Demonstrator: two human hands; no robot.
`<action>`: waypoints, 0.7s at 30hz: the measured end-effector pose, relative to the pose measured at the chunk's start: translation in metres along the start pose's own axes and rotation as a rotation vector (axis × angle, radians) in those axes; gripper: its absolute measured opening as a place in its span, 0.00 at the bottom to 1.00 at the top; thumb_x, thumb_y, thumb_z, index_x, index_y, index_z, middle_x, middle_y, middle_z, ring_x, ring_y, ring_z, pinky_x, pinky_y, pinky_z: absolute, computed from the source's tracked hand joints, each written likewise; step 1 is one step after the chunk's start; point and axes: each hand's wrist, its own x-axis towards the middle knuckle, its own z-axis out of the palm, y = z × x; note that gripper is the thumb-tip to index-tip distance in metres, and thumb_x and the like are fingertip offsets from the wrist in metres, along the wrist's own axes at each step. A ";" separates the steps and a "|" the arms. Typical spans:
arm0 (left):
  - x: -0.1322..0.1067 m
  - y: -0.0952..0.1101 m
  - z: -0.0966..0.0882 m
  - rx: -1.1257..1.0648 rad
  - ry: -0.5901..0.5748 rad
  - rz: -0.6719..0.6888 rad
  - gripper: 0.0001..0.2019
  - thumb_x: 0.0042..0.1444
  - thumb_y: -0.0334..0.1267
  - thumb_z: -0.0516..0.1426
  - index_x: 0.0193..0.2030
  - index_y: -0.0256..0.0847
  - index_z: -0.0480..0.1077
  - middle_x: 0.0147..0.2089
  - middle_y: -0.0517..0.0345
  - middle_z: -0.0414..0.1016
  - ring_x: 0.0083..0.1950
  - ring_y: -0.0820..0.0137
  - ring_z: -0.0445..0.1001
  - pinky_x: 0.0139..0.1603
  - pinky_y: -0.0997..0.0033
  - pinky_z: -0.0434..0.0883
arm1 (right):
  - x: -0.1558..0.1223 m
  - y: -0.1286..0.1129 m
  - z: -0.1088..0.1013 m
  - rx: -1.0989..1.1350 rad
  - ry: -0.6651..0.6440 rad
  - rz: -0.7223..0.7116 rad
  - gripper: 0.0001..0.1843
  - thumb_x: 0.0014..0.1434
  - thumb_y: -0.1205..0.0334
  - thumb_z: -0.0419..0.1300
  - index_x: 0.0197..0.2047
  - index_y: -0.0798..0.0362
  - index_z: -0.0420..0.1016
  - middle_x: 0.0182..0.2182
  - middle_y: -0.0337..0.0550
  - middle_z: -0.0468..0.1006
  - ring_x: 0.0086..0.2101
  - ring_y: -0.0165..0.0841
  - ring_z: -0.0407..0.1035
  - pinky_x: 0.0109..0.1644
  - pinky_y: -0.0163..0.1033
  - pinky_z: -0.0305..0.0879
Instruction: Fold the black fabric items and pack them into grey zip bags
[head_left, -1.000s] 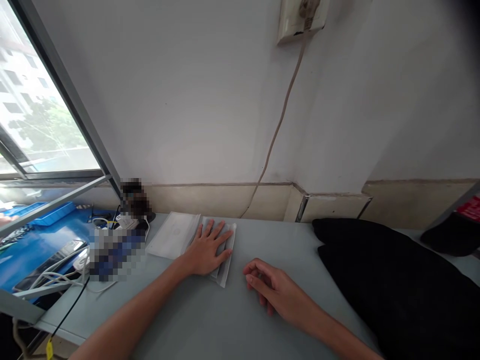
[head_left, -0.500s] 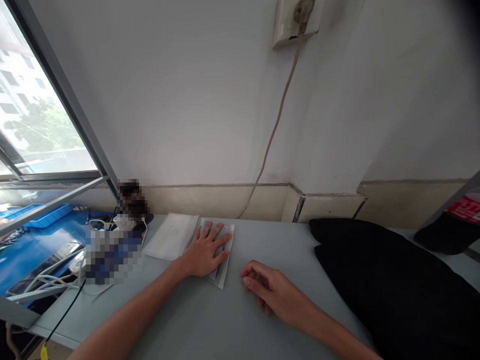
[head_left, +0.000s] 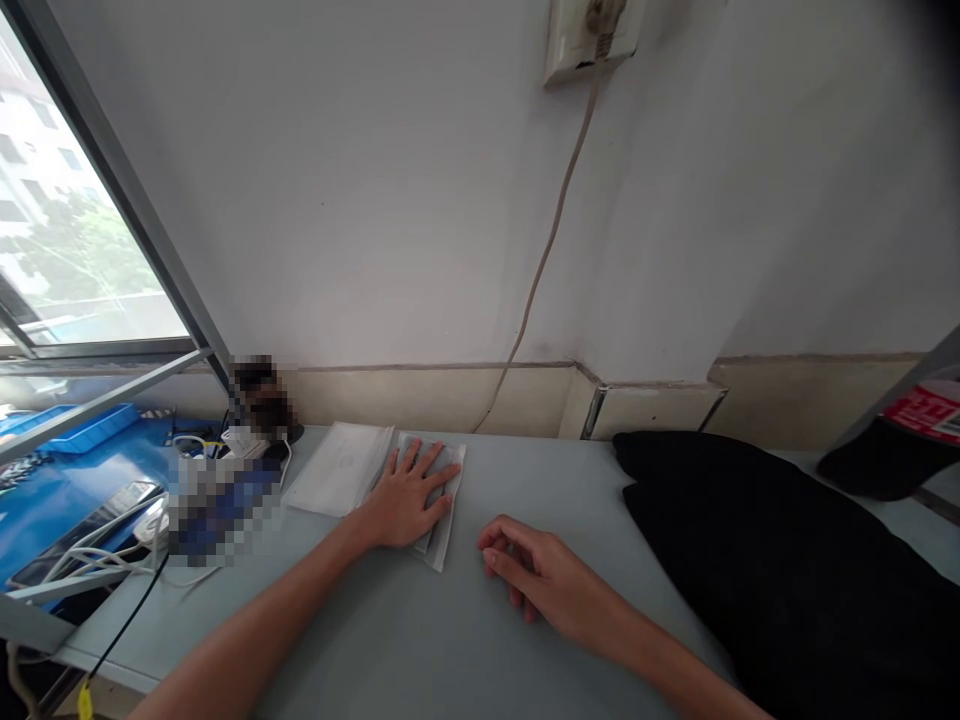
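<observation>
The clear bag (head_left: 442, 542) lies flat on the desk (head_left: 390, 640) under the left hand (head_left: 409, 505), its long axis running away from the person and leaning right at the far end; which end opens, I cannot tell. The left grip is wide, fingers spread over the bag beside the white packet (head_left: 337, 470), while the right hand (head_left: 529, 570) curls loosely nearby, its inside hidden. Only the view has drifted slightly, so the work seems paused.
</observation>
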 end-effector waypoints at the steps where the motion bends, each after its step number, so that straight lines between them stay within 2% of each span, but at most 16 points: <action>1: 0.000 0.000 0.000 0.000 0.002 0.002 0.28 0.72 0.60 0.42 0.76 0.65 0.51 0.81 0.67 0.36 0.81 0.45 0.32 0.76 0.30 0.38 | 0.000 -0.001 0.000 0.000 0.001 -0.001 0.18 0.70 0.43 0.53 0.45 0.48 0.73 0.30 0.35 0.70 0.27 0.31 0.68 0.29 0.35 0.69; 5: 0.000 0.001 0.000 0.007 -0.001 -0.010 0.28 0.72 0.60 0.42 0.76 0.66 0.51 0.82 0.68 0.36 0.81 0.45 0.32 0.75 0.30 0.38 | -0.002 -0.002 -0.001 -0.012 0.003 -0.003 0.19 0.69 0.42 0.53 0.45 0.48 0.73 0.30 0.36 0.71 0.28 0.31 0.69 0.29 0.35 0.69; 9: -0.001 0.003 -0.001 0.022 -0.002 -0.029 0.29 0.72 0.62 0.41 0.77 0.66 0.49 0.82 0.67 0.34 0.81 0.45 0.32 0.75 0.30 0.40 | -0.002 -0.004 -0.004 -0.067 0.031 -0.018 0.19 0.70 0.41 0.52 0.45 0.47 0.73 0.29 0.35 0.71 0.25 0.30 0.65 0.27 0.34 0.65; 13: 0.000 0.005 0.000 0.063 0.004 -0.046 0.30 0.71 0.63 0.40 0.77 0.64 0.48 0.82 0.66 0.34 0.81 0.44 0.33 0.75 0.31 0.42 | -0.005 -0.017 -0.024 -0.229 0.130 -0.079 0.19 0.71 0.43 0.50 0.45 0.47 0.74 0.30 0.37 0.73 0.26 0.31 0.63 0.28 0.35 0.60; 15: 0.001 0.005 0.000 0.076 0.001 -0.054 0.31 0.71 0.63 0.40 0.78 0.64 0.47 0.82 0.66 0.34 0.81 0.44 0.33 0.75 0.32 0.43 | -0.010 -0.022 -0.048 -0.362 0.191 -0.069 0.19 0.71 0.43 0.50 0.46 0.46 0.75 0.28 0.37 0.74 0.26 0.33 0.65 0.29 0.37 0.61; 17: 0.002 0.005 -0.002 0.074 -0.008 -0.063 0.31 0.71 0.63 0.39 0.78 0.63 0.46 0.82 0.65 0.34 0.81 0.44 0.32 0.75 0.31 0.43 | -0.020 -0.020 -0.082 -0.522 0.241 -0.038 0.18 0.70 0.46 0.49 0.49 0.45 0.76 0.31 0.40 0.79 0.29 0.37 0.70 0.34 0.40 0.65; 19: 0.003 0.005 -0.005 0.060 -0.024 -0.075 0.31 0.71 0.64 0.39 0.78 0.64 0.45 0.82 0.65 0.33 0.81 0.45 0.32 0.75 0.32 0.43 | -0.031 -0.008 -0.123 -0.658 0.323 -0.030 0.17 0.71 0.50 0.48 0.50 0.43 0.76 0.36 0.41 0.82 0.35 0.40 0.75 0.42 0.43 0.68; 21: 0.003 0.007 -0.008 0.039 -0.047 -0.092 0.32 0.70 0.65 0.39 0.78 0.64 0.45 0.82 0.65 0.33 0.81 0.46 0.31 0.75 0.32 0.42 | -0.041 0.012 -0.168 -0.779 0.461 0.025 0.17 0.71 0.52 0.47 0.52 0.44 0.74 0.42 0.44 0.83 0.40 0.42 0.77 0.46 0.44 0.69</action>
